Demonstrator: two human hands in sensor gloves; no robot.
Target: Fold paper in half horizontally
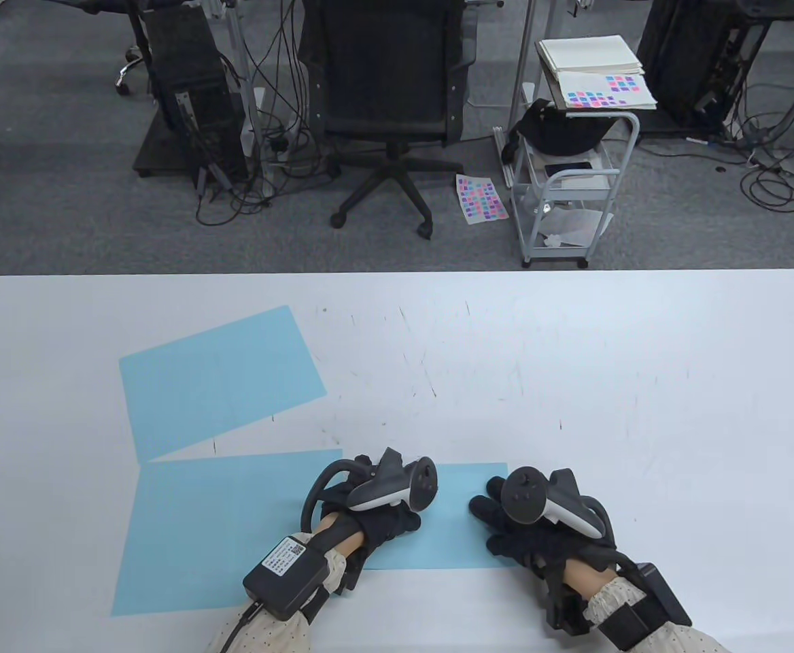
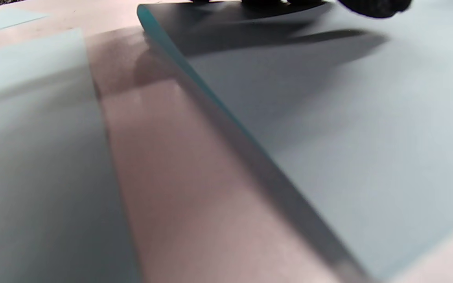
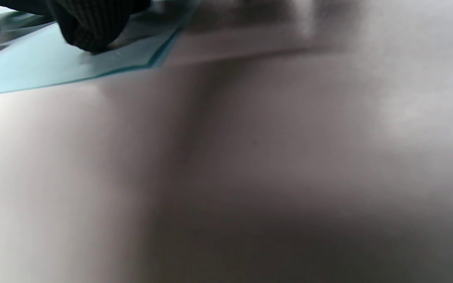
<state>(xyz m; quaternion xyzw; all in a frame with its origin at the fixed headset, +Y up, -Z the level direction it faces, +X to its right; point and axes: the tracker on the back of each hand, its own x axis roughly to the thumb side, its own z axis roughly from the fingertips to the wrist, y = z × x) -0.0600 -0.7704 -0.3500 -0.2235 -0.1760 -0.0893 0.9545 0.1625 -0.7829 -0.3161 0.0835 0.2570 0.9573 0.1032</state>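
Three light-blue sheets lie on the white table point(image 1: 574, 381), and the risk begins with that crowding: the folded paper point(image 1: 451, 537) under both hands sits near the front edge, a flat sheet point(image 1: 213, 537) lies just to its left, touching or slightly overlapping it (the table view does not settle which), and a third, tilted sheet point(image 1: 220, 381) lies further back on the left. The left hand point(image 1: 376, 517) rests on the left part of the folded paper with its fingers bent down onto it, though whether they pinch an edge or only press I cannot tell, since the tracker hides them. The right hand point(image 1: 526, 530) lies at the paper's right end, fingers fairly straight and pointing left across the sheet, pressing rather than gripping; the right wrist view shows a gloved fingertip point(image 3: 89, 35) planted just inside a corner where two layers seem to show. In the left wrist view one long edge of the paper point(image 2: 195, 78) rises off the table in a soft curve instead of a crease, so the fold looks unfinished to me. From here the likeliest faults are these: the layers could slide out of register if one hand presses while the other drags, giving a skewed crease; the uncreased edge could spring up if pressure is released too soon; and a sweep to the left could catch the neighbouring flat sheet and push or wrinkle it.
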